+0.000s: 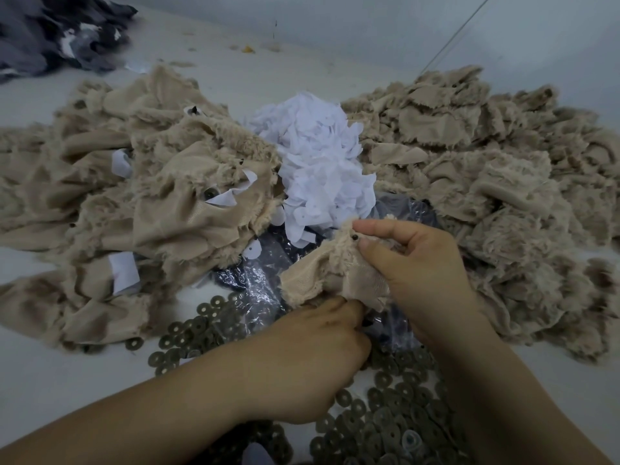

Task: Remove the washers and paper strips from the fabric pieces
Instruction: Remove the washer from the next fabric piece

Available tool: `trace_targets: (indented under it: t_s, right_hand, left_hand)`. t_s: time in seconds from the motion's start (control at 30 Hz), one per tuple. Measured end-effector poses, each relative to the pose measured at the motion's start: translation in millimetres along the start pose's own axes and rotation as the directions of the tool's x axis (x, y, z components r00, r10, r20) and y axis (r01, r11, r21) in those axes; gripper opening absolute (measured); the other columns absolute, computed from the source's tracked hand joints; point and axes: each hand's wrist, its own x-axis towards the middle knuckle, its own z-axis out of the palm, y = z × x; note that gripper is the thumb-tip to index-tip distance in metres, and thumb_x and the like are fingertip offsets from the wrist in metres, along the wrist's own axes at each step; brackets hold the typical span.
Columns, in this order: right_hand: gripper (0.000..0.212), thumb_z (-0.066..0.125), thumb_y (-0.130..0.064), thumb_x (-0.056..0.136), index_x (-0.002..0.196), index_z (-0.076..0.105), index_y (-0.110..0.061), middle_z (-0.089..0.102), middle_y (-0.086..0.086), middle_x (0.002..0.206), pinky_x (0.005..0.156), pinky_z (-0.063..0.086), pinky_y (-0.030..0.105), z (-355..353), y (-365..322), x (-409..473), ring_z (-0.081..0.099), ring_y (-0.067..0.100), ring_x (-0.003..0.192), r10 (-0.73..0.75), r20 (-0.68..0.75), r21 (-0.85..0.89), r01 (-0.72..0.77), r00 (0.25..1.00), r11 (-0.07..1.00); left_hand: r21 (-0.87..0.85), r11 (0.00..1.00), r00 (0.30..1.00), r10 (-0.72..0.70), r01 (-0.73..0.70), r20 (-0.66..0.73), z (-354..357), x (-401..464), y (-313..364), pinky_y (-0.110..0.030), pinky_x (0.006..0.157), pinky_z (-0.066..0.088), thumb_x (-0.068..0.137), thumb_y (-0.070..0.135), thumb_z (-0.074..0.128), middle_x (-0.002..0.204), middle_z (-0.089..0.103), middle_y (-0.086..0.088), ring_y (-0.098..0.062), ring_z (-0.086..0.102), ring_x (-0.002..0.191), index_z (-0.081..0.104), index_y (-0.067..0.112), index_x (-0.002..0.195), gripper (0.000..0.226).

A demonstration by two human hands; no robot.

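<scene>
Between my hands is a beige furry fabric piece (pixel 322 266) with a small dark stud (pixel 355 237) near its top edge. My right hand (pixel 416 263) pinches that top edge beside the stud. My left hand (pixel 312 357) grips the piece's lower edge with curled fingers. Loose dark washers (pixel 385 421) lie scattered on the table below my hands. White paper strips (pixel 318 162) form a heap behind the piece. To the left, a fabric pile (pixel 161 196) still carries paper strips and a washer (pixel 209 193).
A second beige fabric pile (pixel 496 182) fills the right side. A clear plastic bag (pixel 265 283) with dark contents lies under my hands. Dark grey cloth (pixel 57 31) sits at the far left corner of the white table (pixel 60 374).
</scene>
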Motion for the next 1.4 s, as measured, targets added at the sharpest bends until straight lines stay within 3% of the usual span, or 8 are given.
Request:
trace_targets:
  t_s: [0.27,0.37,0.47,0.57,0.7,0.8,1.07,1.4]
  right_hand:
    - [0.019,0.075,-0.015,0.088,0.085,0.079,-0.034,0.077,-0.001,0.077,0.063,0.063,0.037,0.8,-1.3,-1.3,0.068,0.041,0.078,-0.008,-0.007,-0.012,0.008,1.0,1.0]
    - [0.019,0.075,-0.016,0.088,0.085,0.078,-0.035,0.072,0.016,0.065,0.055,0.058,0.032,0.0,-1.5,-2.5,0.053,0.034,0.049,-0.038,-0.011,-0.029,0.038,0.999,0.999]
    - [0.018,0.073,-0.012,0.088,0.093,0.079,-0.029,0.054,-0.013,0.039,0.042,0.036,0.013,0.4,-0.1,-1.5,0.038,0.001,0.035,-0.077,-0.005,-0.088,0.076,0.997,0.993]
    - [0.018,0.075,-0.01,0.087,0.095,0.08,-0.026,0.058,-0.021,0.044,0.041,0.036,0.008,3.8,-2.4,-3.8,0.048,-0.001,0.036,-0.114,0.001,-0.144,0.113,0.993,0.983]
    - [0.024,0.075,-0.009,0.085,0.092,0.079,-0.032,0.068,-0.018,0.054,0.038,0.035,0.011,8.0,-6.5,-9.4,0.049,0.007,0.037,-0.182,0.012,-0.21,0.181,0.983,0.961]
    - [0.025,0.075,-0.009,0.083,0.094,0.079,-0.031,0.057,-0.022,0.044,0.038,0.028,0.007,9.7,-6.2,-11.2,0.042,0.002,0.034,-0.223,0.002,-0.265,0.215,0.975,0.94]
    - [0.02,0.077,-0.005,0.082,0.095,0.081,-0.02,0.052,-0.031,0.044,0.043,0.034,0.001,13.0,-3.9,-11.3,0.051,-0.013,0.043,-0.215,-0.008,-0.225,0.207,0.977,0.952]
    - [0.019,0.072,-0.002,0.087,0.086,0.079,-0.019,0.079,-0.002,0.083,0.073,0.06,0.021,12.7,-10.7,-11.8,0.076,0.01,0.084,0.036,0.074,0.132,-0.046,0.997,0.99]
  left_hand:
    - [-0.021,1.0,1.0,0.018,-0.018,0.025,-3.0,-3.2,2.3,-0.037,0.081,0.042,0.079,0.017,0.062,0.107,0.039,-0.003,-0.019,0.034,0.097,0.043,0.02,0.08,0.019]
    - [-0.182,0.983,0.999,0.03,-0.033,-0.017,-11.9,-7.9,0.4,-0.036,0.081,0.043,0.078,0.015,0.064,0.102,0.037,0.003,-0.017,0.038,0.096,0.049,0.02,0.076,0.016]
    - [-0.52,0.854,0.979,-0.091,-0.017,-0.181,-33.8,-12.8,-7.8,-0.028,0.077,0.046,0.076,0.007,0.073,0.096,0.046,0.007,-0.011,0.05,0.09,0.057,0.018,0.071,0.02]
    - [-0.743,0.665,0.882,-0.303,-0.076,-0.362,-51.3,-11.9,-17.2,-0.039,0.069,0.051,0.076,0.001,0.071,0.083,0.059,-0.006,-0.023,0.061,0.077,0.057,0.009,0.07,0.016]
    - [-0.891,0.442,0.789,-0.506,-0.109,-0.347,-51.0,-3.9,-23.7,-0.027,0.052,0.051,0.082,-0.017,0.065,0.069,0.065,-0.019,-0.019,0.064,0.054,0.054,-0.006,0.078,0.015]
    - [-0.932,0.334,0.719,-0.613,-0.139,-0.327,-42.6,2.5,-24.2,-0.036,0.049,0.056,0.082,-0.019,0.063,0.061,0.065,-0.018,-0.033,0.066,0.052,0.058,-0.002,0.09,0.019]
    - [-0.935,0.354,0.61,-0.734,-0.032,-0.298,-35.3,7.4,-21.4,-0.026,0.046,0.055,0.082,-0.008,0.071,0.06,0.069,-0.012,-0.022,0.066,0.047,0.072,0.013,0.086,0.021]
    - [-0.847,0.53,0.549,-0.721,0.045,-0.422,-33.9,4.5,-20.3,-0.026,0.056,0.058,0.07,0.003,0.085,0.069,0.07,0.0,-0.017,0.066,0.057,0.073,0.019,0.076,0.021]
